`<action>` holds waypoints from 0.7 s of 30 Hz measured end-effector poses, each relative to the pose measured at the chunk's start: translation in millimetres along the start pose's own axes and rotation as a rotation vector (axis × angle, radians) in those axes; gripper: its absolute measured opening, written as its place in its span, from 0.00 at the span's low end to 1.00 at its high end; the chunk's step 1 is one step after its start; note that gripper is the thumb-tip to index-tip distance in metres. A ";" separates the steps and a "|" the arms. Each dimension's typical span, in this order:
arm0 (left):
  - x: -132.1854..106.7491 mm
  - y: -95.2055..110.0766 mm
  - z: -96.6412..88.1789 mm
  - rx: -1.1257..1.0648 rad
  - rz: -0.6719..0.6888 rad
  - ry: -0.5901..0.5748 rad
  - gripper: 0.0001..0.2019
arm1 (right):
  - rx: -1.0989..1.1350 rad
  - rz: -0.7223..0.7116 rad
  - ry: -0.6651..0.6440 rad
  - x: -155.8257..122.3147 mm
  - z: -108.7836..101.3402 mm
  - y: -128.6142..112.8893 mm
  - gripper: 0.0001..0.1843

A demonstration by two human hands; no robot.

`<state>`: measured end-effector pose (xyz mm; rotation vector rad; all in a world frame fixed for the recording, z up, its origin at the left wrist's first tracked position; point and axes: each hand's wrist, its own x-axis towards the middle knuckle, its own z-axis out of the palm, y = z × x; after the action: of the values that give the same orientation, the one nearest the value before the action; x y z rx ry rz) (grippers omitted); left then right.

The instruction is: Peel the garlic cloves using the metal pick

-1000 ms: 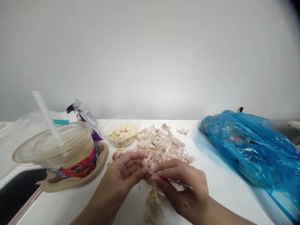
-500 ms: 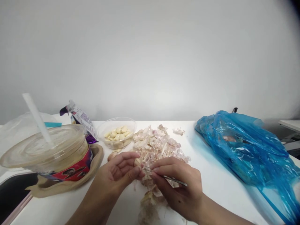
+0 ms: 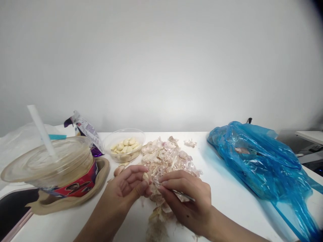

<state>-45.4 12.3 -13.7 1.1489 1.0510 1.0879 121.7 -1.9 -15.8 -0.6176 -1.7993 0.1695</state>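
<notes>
So the person had both hands down near the front middle of the white table [image 3: 227, 205]. The left hand [image 3: 124, 190] was curled in, thumb and fingertips pinched narrow around a garlic clove [image 3: 145, 176], holding it just above the tabletop. The right hand [image 3: 189, 203] sat right beside it, fingers closed tight on a thin metal tool [image 3: 181, 194]. The tool's tip pointed left and met the clove, though whether it was a small blade or tweezers was honestly hard to tell. The two hands were practically touching at the fingertips.

Right behind the hands, a bit farther back, was a big messy pile of garlic skins [image 3: 168, 156], with more loose skins [image 3: 157, 218] spilling toward the near edge under the wrists. To the left of the pile stood a clear bowl [image 3: 118, 137] with peeled cloves in it, and a couple of unpeeled cloves [image 3: 118, 170] lay just in front of that bowl.

Further left, close to the camera, there was a lidded drink cup [image 3: 58, 168] with a white straw [image 3: 40, 131], sitting in a tan paper holder [image 3: 98, 174]. A purple snack packet [image 3: 85, 129] leaned behind it. A crumpled blue plastic bag [image 3: 262, 161] took up the right side, well apart from the hands.
</notes>
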 end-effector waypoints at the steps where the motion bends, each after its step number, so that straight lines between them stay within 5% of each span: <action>1: 0.2 0.0 0.2 0.003 0.009 -0.003 0.10 | 0.002 -0.001 0.002 0.3 0.3 -0.3 0.07; 21: -5.7 4.1 1.9 0.009 0.053 -0.089 0.06 | 0.001 -0.040 0.074 5.1 -0.6 -4.9 0.10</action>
<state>-44.9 6.8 -9.0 1.2265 0.9618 1.0645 119.8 -3.7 -9.3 -0.5802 -1.7383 0.1190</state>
